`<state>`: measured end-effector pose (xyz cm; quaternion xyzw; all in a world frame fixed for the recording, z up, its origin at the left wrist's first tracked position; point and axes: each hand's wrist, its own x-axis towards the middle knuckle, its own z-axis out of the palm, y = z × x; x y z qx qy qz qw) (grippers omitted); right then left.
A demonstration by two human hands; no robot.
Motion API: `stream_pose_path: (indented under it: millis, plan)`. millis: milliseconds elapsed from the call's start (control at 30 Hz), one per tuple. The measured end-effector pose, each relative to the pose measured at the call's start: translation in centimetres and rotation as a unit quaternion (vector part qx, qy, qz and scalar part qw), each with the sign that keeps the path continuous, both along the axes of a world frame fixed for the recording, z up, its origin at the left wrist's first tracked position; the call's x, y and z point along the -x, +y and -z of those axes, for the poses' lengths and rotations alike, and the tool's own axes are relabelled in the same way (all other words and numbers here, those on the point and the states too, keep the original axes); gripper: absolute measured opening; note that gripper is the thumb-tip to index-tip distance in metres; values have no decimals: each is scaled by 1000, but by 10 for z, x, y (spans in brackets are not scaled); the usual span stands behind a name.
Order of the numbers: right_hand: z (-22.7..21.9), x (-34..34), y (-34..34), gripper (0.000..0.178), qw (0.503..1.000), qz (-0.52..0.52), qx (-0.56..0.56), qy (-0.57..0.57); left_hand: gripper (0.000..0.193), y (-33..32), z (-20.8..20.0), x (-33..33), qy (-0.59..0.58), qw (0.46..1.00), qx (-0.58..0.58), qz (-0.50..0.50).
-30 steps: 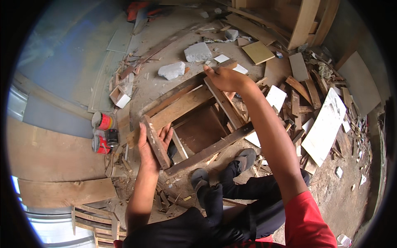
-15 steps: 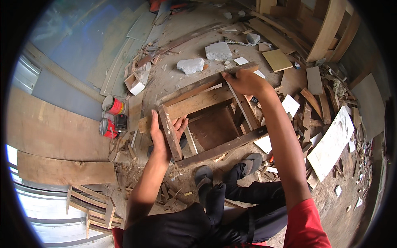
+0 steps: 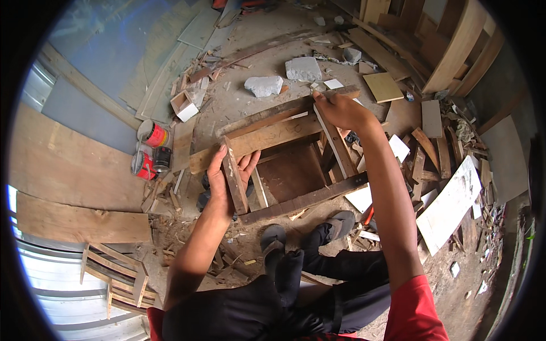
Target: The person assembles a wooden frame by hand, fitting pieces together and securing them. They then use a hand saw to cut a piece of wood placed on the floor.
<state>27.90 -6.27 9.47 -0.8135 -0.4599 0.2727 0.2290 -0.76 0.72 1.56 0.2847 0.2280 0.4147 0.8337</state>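
Raised above the floor between my arms is a wooden frame (image 3: 304, 207), made of dark, worn rails joined at the corners. My left hand (image 3: 220, 181) wraps round the short rail at its left end, thumb outside and fingers reaching into the opening. At the far right corner, my right hand (image 3: 344, 111) grips the long far rail where a pale-edged crosspiece meets it. A lighter wooden board (image 3: 256, 143) runs lengthwise inside the frame, its left end sticking out past my left hand. A brown panel (image 3: 291, 170) shows through the opening.
Paint cans (image 3: 152, 133) stand at the left by a leaning plywood sheet (image 3: 74, 159). Concrete chunks (image 3: 303, 69) lie beyond the frame. Wood offcuts and a white board (image 3: 449, 204) litter the right side. A slatted wooden piece (image 3: 116, 273) sits at lower left. My sandalled feet are below.
The view has shifted slightly. My left thumb has bent in against the left rail, where it stood upright before. Both hands keep hold of the frame, which stays almost in place.
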Motion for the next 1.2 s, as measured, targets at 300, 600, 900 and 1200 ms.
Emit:
stream_pose_path:
  millis: [300, 600, 900, 1200]
  plan:
    - [3, -2, -1, 83, 999, 21, -19, 22, 58, 1, 3, -1, -5, 1000, 10, -12]
    - [0, -1, 2, 75, 1000, -8, -7, 24, 58, 0, 7, 3, 2, 1000, -12, -9]
    - [4, 2, 3, 61, 999, -6, -33, 10, 54, -2, 8, 3, 22, 999, -22, -26]
    - [-4, 4, 4, 61, 1000, -22, -5, 14, 60, 0, 14, 6, 16, 999, -42, -21]
